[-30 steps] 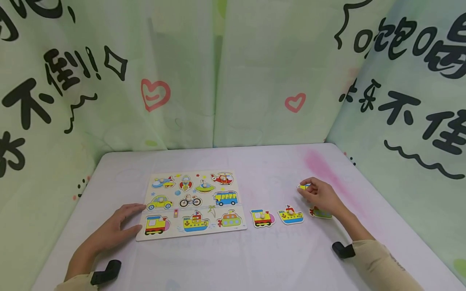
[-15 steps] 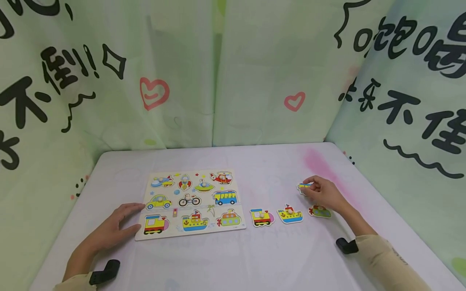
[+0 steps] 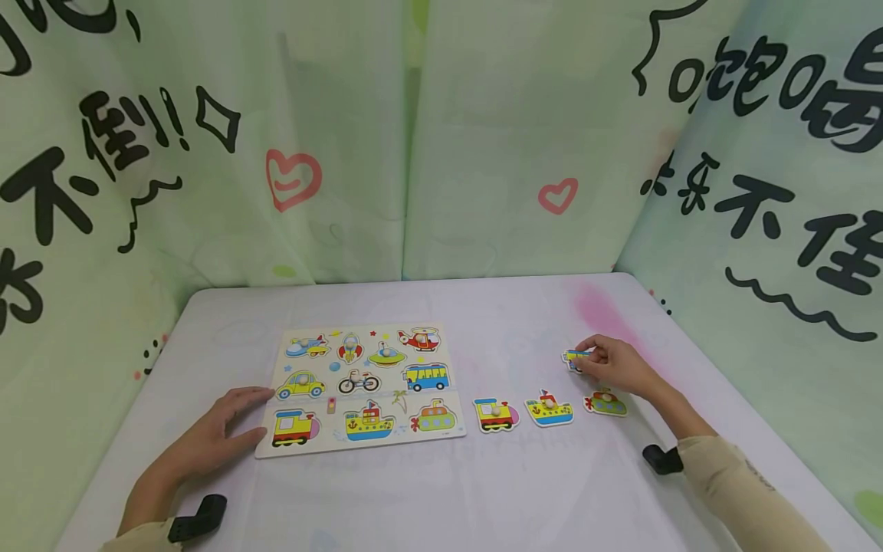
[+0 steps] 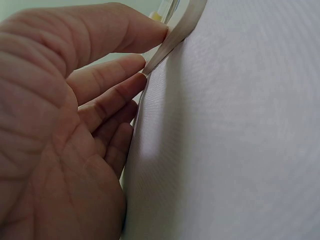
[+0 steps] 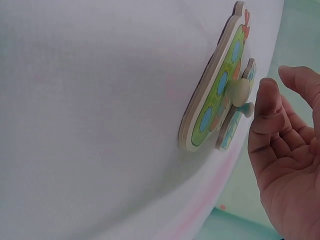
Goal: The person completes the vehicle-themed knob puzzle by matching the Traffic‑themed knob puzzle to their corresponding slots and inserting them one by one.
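In the head view a wooden puzzle board (image 3: 320,445) with printed vehicles lies on the left of the table. My left hand (image 3: 207,433) rests at its left edge, thumb and fingertips touching the rim (image 4: 175,37). Over on the right, my right hand (image 3: 617,368) hovers beside a bus puzzle piece (image 3: 569,358), partly covering it. The right wrist view has the bus piece's knob (image 5: 245,109) just off my fingertips, with nothing between thumb and index finger. Closer to that camera lies a green submarine piece (image 5: 220,92) with a wooden knob.
A train piece (image 3: 495,415) and a ship piece (image 3: 549,409) lie in a row with the submarine piece, right of the board. The white-covered table (image 3: 414,506) is enclosed by printed green curtains (image 3: 476,138).
My right hand has shifted slightly right, uncovering more of the bus piece and the submarine piece. The left hand stays at the board's edge.
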`<action>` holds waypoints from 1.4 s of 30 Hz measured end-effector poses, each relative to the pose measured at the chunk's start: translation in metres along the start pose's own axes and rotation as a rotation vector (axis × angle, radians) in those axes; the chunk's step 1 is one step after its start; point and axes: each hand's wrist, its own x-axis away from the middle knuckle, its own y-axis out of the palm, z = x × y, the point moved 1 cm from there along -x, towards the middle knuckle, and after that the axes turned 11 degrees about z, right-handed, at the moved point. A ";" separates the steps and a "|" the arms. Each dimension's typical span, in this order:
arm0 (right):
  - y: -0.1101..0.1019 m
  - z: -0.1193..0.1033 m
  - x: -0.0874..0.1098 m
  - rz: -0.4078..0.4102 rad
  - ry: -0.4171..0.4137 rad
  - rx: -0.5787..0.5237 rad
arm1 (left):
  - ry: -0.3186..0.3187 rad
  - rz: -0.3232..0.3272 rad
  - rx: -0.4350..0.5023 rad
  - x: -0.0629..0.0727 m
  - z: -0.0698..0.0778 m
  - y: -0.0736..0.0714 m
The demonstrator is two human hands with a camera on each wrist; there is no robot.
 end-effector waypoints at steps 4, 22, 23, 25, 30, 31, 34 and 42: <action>-0.002 0.004 -0.004 -0.034 -0.003 -0.003 | -0.006 0.001 -0.006 0.000 0.000 0.000; -0.001 0.017 -0.014 -0.115 0.086 -0.090 | -0.027 -0.010 -0.011 0.001 0.002 -0.002; -0.001 0.017 -0.015 -0.118 0.088 -0.093 | -0.032 -0.013 -0.014 0.001 0.003 -0.001; -0.002 0.016 -0.016 -0.123 0.096 -0.091 | -0.035 -0.015 -0.015 0.001 0.002 -0.001; -0.003 0.015 -0.018 -0.145 0.113 -0.078 | -0.038 -0.017 -0.011 0.001 0.002 -0.001; -0.003 0.015 -0.018 -0.149 0.120 -0.075 | -0.037 -0.017 -0.009 0.001 0.001 -0.001; -0.003 0.015 -0.018 -0.160 0.134 -0.065 | -0.031 -0.017 -0.002 0.001 0.001 -0.001; -0.002 0.016 -0.018 -0.162 0.127 -0.075 | -0.024 -0.012 0.008 0.001 0.000 0.000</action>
